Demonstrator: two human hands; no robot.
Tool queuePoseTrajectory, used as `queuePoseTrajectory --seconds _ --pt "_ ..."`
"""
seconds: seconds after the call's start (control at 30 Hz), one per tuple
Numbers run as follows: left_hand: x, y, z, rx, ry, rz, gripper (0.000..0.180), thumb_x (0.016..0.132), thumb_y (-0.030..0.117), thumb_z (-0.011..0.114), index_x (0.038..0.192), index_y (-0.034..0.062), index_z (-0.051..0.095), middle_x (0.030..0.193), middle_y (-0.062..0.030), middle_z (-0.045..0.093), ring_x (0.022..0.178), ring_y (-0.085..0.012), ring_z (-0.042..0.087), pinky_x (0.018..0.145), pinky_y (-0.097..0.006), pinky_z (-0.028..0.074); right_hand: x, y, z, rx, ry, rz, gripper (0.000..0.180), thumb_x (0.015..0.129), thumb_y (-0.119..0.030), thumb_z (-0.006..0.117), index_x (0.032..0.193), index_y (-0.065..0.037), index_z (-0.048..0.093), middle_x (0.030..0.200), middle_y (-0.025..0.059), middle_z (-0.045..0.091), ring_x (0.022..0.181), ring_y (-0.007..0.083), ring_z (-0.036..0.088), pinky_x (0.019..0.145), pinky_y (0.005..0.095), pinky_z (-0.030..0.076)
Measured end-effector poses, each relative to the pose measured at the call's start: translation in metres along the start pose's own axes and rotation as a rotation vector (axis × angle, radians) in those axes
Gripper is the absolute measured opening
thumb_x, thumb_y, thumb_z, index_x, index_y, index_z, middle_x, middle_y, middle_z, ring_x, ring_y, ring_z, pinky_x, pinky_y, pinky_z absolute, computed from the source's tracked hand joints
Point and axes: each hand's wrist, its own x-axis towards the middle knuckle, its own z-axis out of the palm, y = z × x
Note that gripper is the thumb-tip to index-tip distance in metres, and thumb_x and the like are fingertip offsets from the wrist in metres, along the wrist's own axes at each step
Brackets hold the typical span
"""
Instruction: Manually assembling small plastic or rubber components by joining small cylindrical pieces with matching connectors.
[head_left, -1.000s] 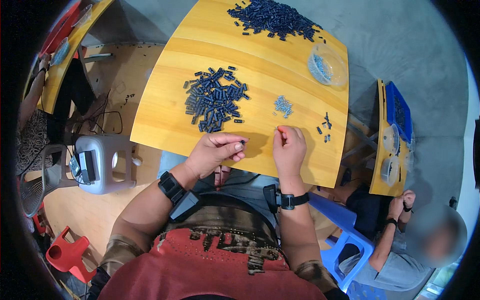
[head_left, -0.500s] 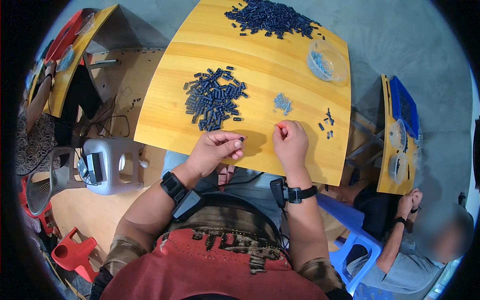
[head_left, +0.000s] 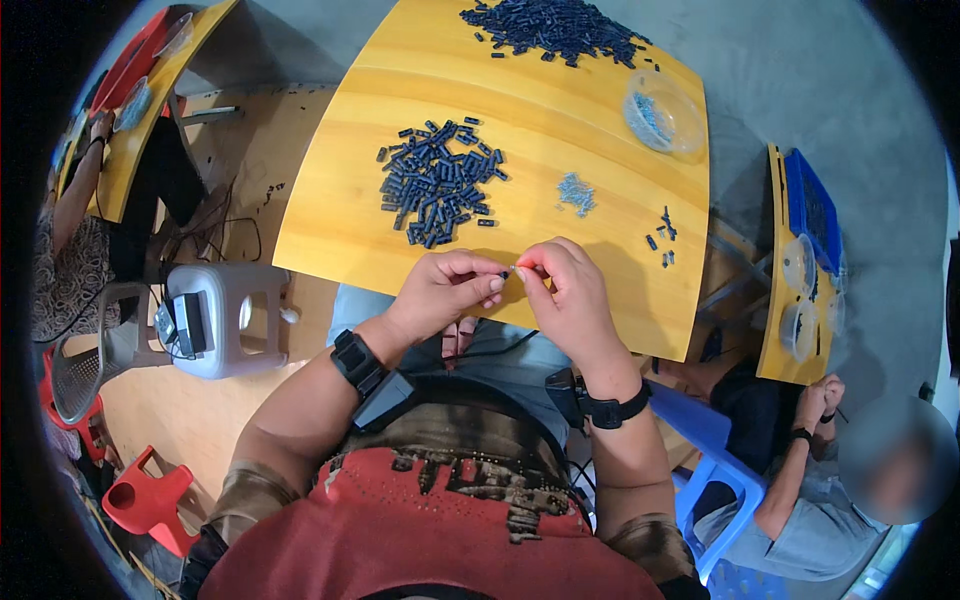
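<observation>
My left hand [head_left: 445,292] and my right hand [head_left: 567,290] meet fingertip to fingertip over the near edge of a yellow wooden table [head_left: 330,215]. Between them they pinch one small dark part [head_left: 506,271]; the left fingers hold the dark piece, and the right fingertips hold something tiny against its end. A heap of small dark blue cylindrical parts [head_left: 437,182] lies just beyond my hands. A little cluster of tiny pale blue pieces [head_left: 575,192] sits to the right of that heap. Several finished-looking dark parts [head_left: 661,240] lie near the table's right edge.
A larger heap of dark parts [head_left: 555,24] lies at the table's far side, next to a clear bowl [head_left: 664,112]. A grey plastic stool [head_left: 215,318] with a device stands left. Another person [head_left: 820,470] sits at the right beside a second yellow table [head_left: 778,330].
My right hand has moved left, back from the table toward my left hand. Both hands now meet at the near edge and pinch the small part together.
</observation>
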Motion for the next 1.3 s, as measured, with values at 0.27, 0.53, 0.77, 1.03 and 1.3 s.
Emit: queuePoseTrajectory --seconds 0.27,0.53,0.77,1.03,1.3 --pt "-0.003 0.002 0.000 -0.002 -0.039 0.028 0.016 0.088 0.005 0.063 0.102 -0.0022 0.065 0.085 -0.0033 0.064 0.075 -0.0091 0.061 0.069 -0.023 0.051 0.000 -0.012 0.000 -0.195 -0.066 -0.114 0.009 0.077 -0.003 0.059 0.085 -0.002 0.055 0.083 0.0133 0.055 0.083 0.0320 0.055 0.071 0.0399 0.046" --pt "0.000 -0.004 0.001 0.048 -0.070 0.070 0.014 0.088 0.005 0.063 0.099 -0.0029 0.065 0.083 -0.0032 0.063 0.074 -0.0087 0.059 0.066 -0.023 0.050 0.008 -0.028 -0.013 -0.494 -0.320 -0.183 0.007 0.076 -0.006 0.055 0.082 -0.002 0.056 0.082 0.0121 0.056 0.085 0.0304 0.055 0.073 0.0385 0.047" --pt "-0.003 -0.003 -0.001 0.125 -0.035 0.104 0.013 0.089 0.008 0.063 0.098 -0.0005 0.066 0.078 -0.0021 0.065 0.069 -0.0051 0.058 0.062 -0.020 0.049 0.018 -0.042 -0.005 -0.654 -0.471 -0.143 0.007 0.075 -0.006 0.056 0.080 -0.001 0.056 0.081 0.0137 0.056 0.085 0.0310 0.056 0.073 0.0400 0.047" --pt "-0.009 0.014 -0.004 -0.174 0.004 -0.074 0.016 0.092 0.012 0.060 0.101 -0.0013 0.065 0.081 -0.0034 0.066 0.070 -0.0059 0.060 0.064 -0.021 0.052 0.018 -0.022 0.000 -0.296 -0.255 -0.058 0.006 0.077 -0.004 0.060 0.083 -0.001 0.058 0.083 0.0143 0.059 0.083 0.0322 0.058 0.072 0.0398 0.048" --pt "-0.005 -0.001 -0.007 -0.238 -0.043 -0.038 0.020 0.090 0.008 0.061 0.107 -0.0022 0.065 0.085 -0.0049 0.066 0.073 -0.0077 0.061 0.067 -0.021 0.053 0.012 -0.011 0.014 0.044 -0.106 0.121 0.008 0.077 -0.003 0.065 0.083 -0.001 0.061 0.077 0.0114 0.060 0.068 0.0241 0.059 0.060 0.0317 0.048"
